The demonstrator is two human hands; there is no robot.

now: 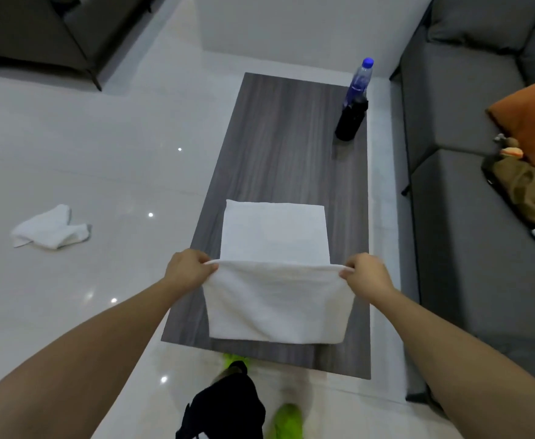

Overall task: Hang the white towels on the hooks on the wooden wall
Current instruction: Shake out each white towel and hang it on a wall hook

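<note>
Towel [275, 299] is lying over the near end of the table [285, 147], and its near part is being lifted up. Left hand [187, 269] is pinching the left corner and right hand [366, 275] is pinching the right corner, fingers curled on the cloth. Second towel [49, 231] is lying crumpled on the floor [85, 153], well apart. Bottle [359, 79] is standing at the far end, near the sofa [459, 185].

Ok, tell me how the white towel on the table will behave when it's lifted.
Likely floppy: the towel already sags between the left hand and right hand. Probably light, since fingertip pinches raise its edge. Its fold may fall open.
</note>
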